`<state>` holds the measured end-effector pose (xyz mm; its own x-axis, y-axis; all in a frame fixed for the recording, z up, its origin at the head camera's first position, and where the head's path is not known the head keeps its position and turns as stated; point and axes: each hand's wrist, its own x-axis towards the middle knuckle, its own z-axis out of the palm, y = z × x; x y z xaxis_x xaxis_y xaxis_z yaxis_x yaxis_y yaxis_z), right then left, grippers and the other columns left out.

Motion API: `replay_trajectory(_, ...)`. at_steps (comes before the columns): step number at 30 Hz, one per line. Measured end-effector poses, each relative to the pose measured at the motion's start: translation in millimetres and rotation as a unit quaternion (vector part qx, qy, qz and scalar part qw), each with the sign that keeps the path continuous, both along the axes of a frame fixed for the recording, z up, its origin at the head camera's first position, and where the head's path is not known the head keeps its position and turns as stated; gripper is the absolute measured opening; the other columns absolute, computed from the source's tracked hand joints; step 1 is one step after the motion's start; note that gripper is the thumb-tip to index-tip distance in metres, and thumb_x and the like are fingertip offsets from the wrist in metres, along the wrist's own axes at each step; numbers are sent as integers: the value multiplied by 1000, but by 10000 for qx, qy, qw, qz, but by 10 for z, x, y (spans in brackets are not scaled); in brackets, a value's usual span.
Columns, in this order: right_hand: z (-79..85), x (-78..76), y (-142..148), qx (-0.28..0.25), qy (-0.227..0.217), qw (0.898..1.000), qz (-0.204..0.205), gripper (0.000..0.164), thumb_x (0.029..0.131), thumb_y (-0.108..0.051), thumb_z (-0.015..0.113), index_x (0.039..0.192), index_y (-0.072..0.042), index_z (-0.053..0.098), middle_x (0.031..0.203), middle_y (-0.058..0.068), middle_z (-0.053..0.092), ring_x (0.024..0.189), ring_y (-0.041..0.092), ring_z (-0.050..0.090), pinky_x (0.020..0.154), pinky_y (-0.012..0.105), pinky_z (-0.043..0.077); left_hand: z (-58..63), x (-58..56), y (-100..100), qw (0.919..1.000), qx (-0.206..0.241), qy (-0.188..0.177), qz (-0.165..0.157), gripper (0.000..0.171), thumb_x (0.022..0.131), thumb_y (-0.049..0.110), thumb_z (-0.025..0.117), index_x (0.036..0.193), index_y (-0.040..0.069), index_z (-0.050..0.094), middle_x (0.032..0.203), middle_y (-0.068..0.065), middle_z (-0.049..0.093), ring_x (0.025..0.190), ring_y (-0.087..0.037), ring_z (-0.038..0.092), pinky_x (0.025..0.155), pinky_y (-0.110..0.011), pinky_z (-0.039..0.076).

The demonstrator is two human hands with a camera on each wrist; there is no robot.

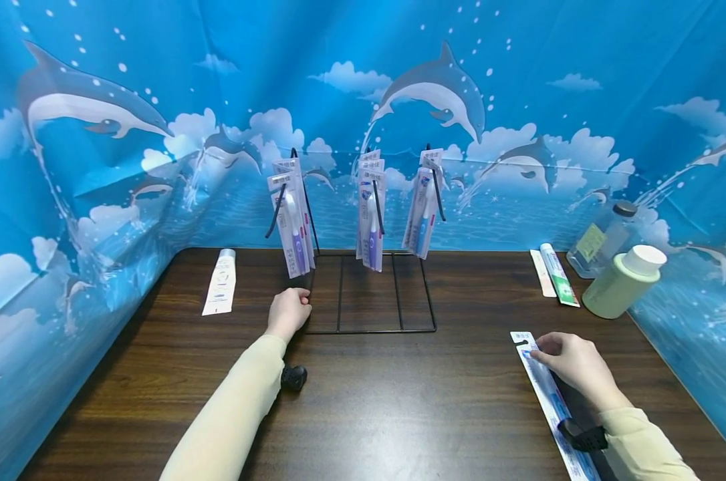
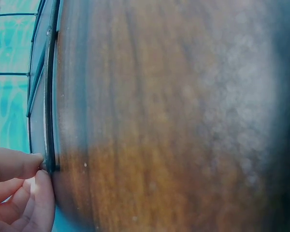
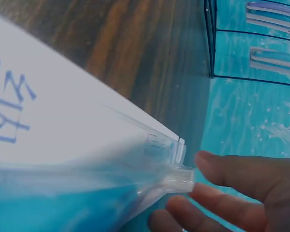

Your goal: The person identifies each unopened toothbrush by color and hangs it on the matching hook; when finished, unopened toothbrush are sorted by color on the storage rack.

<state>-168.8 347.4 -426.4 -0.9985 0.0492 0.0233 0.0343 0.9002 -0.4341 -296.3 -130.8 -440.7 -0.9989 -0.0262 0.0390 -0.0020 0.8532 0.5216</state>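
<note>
A black wire rack (image 1: 339,300) stands on the table with packaged toothbrushes (image 1: 372,227) hanging from its three hooks. My left hand (image 1: 289,312) is at the left side of its base; in the left wrist view, thumb and finger pinch the black wire (image 2: 49,106) near its end. On the right, my right hand (image 1: 573,364) holds a packaged toothbrush (image 1: 546,387) by its edge near the hang-hole end. The pack slants toward the table's front edge. In the right wrist view, the thumb (image 3: 222,166) and fingers meet around the clear plastic edge of the pack (image 3: 111,150).
A white tube (image 1: 221,284) lies left of the rack. At the back right are a green-and-white toothpaste tube (image 1: 560,277), a narrow white strip (image 1: 542,274), a clear bottle (image 1: 600,240) and a green bottle with white cap (image 1: 616,287). A dolphin-print curtain surrounds the table.
</note>
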Motion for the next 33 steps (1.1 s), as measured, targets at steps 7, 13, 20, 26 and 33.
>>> replay_trajectory(7,-14,-28,-16,72,-361,9993,-107,28,80,-24,73,82,3,69,72,8,66,60,16,54,54,33,43,-1,-9,-2,10000,11,-62,-5,33,84,5,62,117,0,65,97,-9,70,97,-29,62,88,-42,47)
replay_trajectory(13,16,-31,-27,210,-388,9989,-136,20,79,-23,70,75,-4,68,66,2,62,60,17,51,53,34,40,8,-9,6,9999,21,-98,1,33,85,5,61,117,0,65,98,-9,70,97,-29,62,88,-43,47)
replay_trajectory(20,133,-15,-58,1,-186,9993,-323,22,82,-22,66,82,0,67,71,7,64,60,17,49,53,32,37,18,-6,3,10000,39,-77,26,33,84,5,61,117,0,65,97,-9,70,97,-29,62,88,-42,47)
replay_trajectory(26,258,22,-82,-255,450,9979,-401,25,84,-23,67,87,2,65,75,12,66,63,18,53,52,31,40,20,-1,5,10000,25,-47,5,33,84,5,61,117,0,65,97,-9,70,98,-29,62,88,-42,47)
replay_trajectory(33,442,83,-181,-504,1388,9876,-536,31,85,-27,70,100,-1,63,87,17,69,70,16,62,55,26,45,15,2,4,10000,-24,-8,-13,33,84,5,61,116,0,66,96,-9,70,97,-29,63,87,-43,47)
